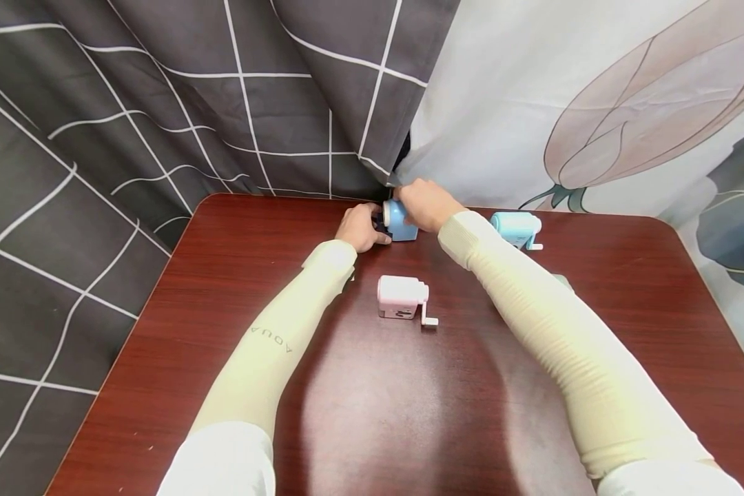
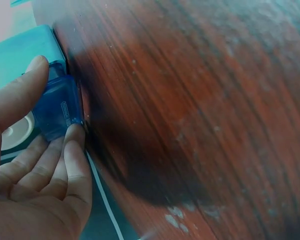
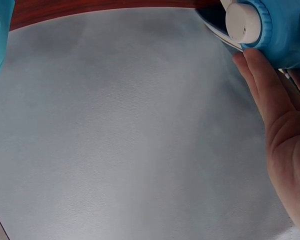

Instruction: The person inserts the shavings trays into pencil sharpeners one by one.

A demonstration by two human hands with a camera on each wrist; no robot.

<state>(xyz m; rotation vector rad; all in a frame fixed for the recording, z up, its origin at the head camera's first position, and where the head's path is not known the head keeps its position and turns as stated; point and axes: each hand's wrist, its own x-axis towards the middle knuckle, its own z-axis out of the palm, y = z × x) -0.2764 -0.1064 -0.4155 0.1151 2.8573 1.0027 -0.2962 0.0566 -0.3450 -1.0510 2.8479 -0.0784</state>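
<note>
A blue hand-crank pencil sharpener [image 1: 401, 227] stands at the table's back edge, between my two hands. My left hand [image 1: 358, 229] pinches its dark blue see-through shavings drawer [image 2: 60, 107] between thumb and fingers, as the left wrist view shows. From the other side my right hand [image 1: 429, 205] grips the sharpener's body, its fingers reaching behind it. In the right wrist view a round white knob [image 3: 242, 23] sticks out near the fingertips. Part of the body is hidden by the right hand.
Nearer on the brown table [image 1: 223, 275] stands a pink crank sharpener [image 1: 399, 297]. A turquoise crank sharpener [image 1: 514, 229] is at the back right, beyond my right forearm. A pale green thing [image 1: 563, 281] is mostly covered by that sleeve. Curtains [image 1: 285, 103] hang along the back edge.
</note>
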